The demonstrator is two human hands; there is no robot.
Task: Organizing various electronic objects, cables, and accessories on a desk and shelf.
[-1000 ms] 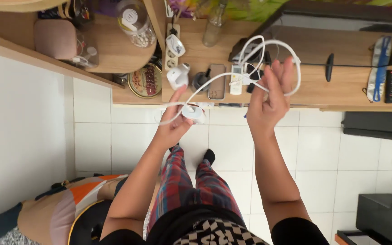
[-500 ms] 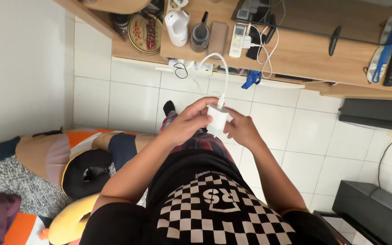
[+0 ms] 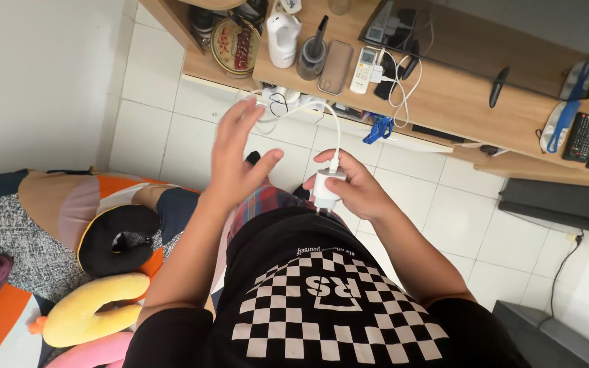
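Head view, right hand (image 3: pixel 359 191) fingers grasping white charger (image 3: pixel 325 189), prongs hidden, left hand (image 3: pixel 236 153) fingers released, spread.

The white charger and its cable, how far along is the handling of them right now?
Done: the white cable is plugged into the white charger. In hand: the right hand grips the charger, while the left hand hangs open and empty beside it. Left: the cable's far end trails loose up to the wooden desk, uncoiled, and the charger sits in no socket.

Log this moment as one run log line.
right hand: holds white charger plug | left hand: open, raised, empty | white cable: runs up toward wooden desk
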